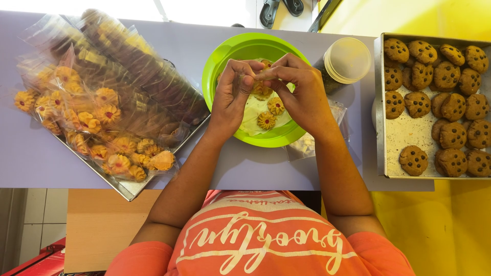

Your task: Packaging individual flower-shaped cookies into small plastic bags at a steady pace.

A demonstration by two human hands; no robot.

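Note:
My left hand and my right hand meet fingertip to fingertip over a bright green bowl. Between the fingers they pinch a small yellow flower-shaped cookie, mostly hidden by the fingers; whether it is wrapped I cannot tell. More flower cookies with red centres lie in the bowl on a pale lining. Both forearms reach in from the bottom edge, across the pale purple table.
A metal tray at the left holds several clear bags of flower cookies and darker cookies. A square tray of chocolate chip cookies stands at the right. A lidded clear jar sits beside the bowl, with flat clear bags below it.

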